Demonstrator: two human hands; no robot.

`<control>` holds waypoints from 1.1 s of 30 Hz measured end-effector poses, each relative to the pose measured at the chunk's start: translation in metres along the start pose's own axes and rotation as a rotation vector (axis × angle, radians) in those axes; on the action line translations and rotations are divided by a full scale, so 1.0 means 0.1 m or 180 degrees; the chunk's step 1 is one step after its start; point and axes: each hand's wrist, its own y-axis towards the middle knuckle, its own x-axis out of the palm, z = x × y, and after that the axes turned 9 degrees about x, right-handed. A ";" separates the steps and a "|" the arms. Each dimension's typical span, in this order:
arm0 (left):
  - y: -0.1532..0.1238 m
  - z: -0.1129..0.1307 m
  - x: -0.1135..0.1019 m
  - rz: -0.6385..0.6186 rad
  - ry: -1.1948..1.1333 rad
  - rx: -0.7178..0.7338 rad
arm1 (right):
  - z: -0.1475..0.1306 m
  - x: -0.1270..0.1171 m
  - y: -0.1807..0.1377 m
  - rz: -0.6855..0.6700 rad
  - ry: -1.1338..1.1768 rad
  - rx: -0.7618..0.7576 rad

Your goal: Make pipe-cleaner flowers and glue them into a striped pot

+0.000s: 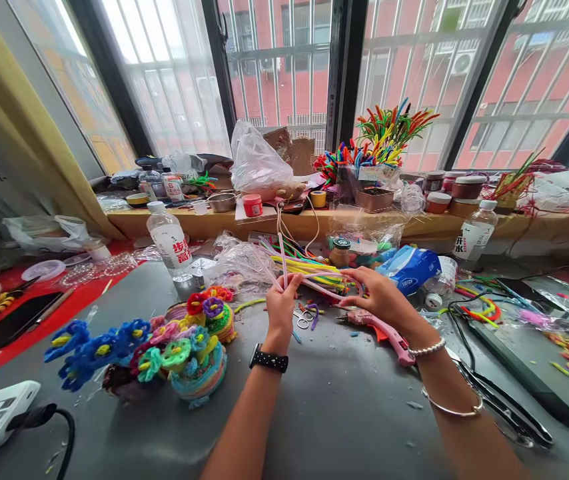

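My left hand (283,301) is closed around several pale pink pipe cleaners (284,257), whose ends fan out above the fist. From that fist, pink lengths run across to my right hand (377,297), which has its thumb and fingers curved round the far part of the strands, where they bend. Just below the right hand lies a pink hot glue gun (379,328). Small scissors (304,319) and a purple pipe cleaner piece (314,315) rest on the table beside the left wrist. Pots of colourful pipe cleaner flowers (174,353) stand left of my left forearm.
Behind the hands lie yellow pipe cleaners (309,268) and crumpled clear plastic (244,263). Water bottles (168,240) stand toward the back, near a blue packet (409,268). Long black-handled pliers or tongs (507,400) and a cable are at right; a white power bank (2,413) sits front left.
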 end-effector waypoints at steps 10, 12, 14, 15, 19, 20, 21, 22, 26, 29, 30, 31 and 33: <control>0.03 0.00 -0.04 0.0099 0.0016 -0.0072 | -0.07 0.10 -0.03 -0.0029 -0.0991 -0.0115; 0.02 0.01 -0.05 0.0104 0.0034 -0.0086 | -0.08 0.11 -0.03 -0.0039 -0.1086 -0.0093; 0.02 0.03 -0.04 0.0127 0.0048 -0.0116 | -0.09 0.10 -0.02 -0.0055 -0.1125 -0.0024; 0.02 0.04 -0.04 0.0131 0.0063 -0.0129 | -0.09 0.09 -0.03 -0.0058 -0.1132 0.0004; 0.01 0.06 -0.03 0.0085 0.0158 -0.0105 | -0.08 0.04 -0.03 0.0001 -0.1164 0.0057; 0.02 0.06 -0.03 0.0083 0.0176 -0.0088 | -0.07 0.03 -0.03 0.0036 -0.1166 0.0073; 0.02 0.07 -0.03 0.0096 0.0192 -0.0074 | -0.07 0.02 -0.03 0.0069 -0.1167 0.0090; 0.02 0.07 -0.03 0.0110 0.0213 -0.0067 | -0.07 0.02 -0.03 0.0093 -0.1164 0.0096; 0.03 0.09 -0.05 -0.0010 0.0322 -0.0074 | -0.03 0.00 -0.03 0.0124 -0.1155 0.0126; 0.03 0.11 -0.05 -0.0114 0.0359 -0.0071 | -0.02 -0.01 -0.03 0.0062 -0.1163 0.0211; 0.04 0.11 -0.05 -0.0133 0.0366 -0.0075 | -0.02 -0.01 -0.03 0.0022 -0.1180 0.0244; 0.04 0.11 -0.05 -0.0164 0.0373 -0.0080 | -0.02 -0.02 -0.03 -0.0015 -0.1206 0.0287; 0.04 0.10 -0.06 -0.0264 0.0401 -0.0081 | -0.04 -0.03 -0.03 -0.0068 -0.1281 0.0397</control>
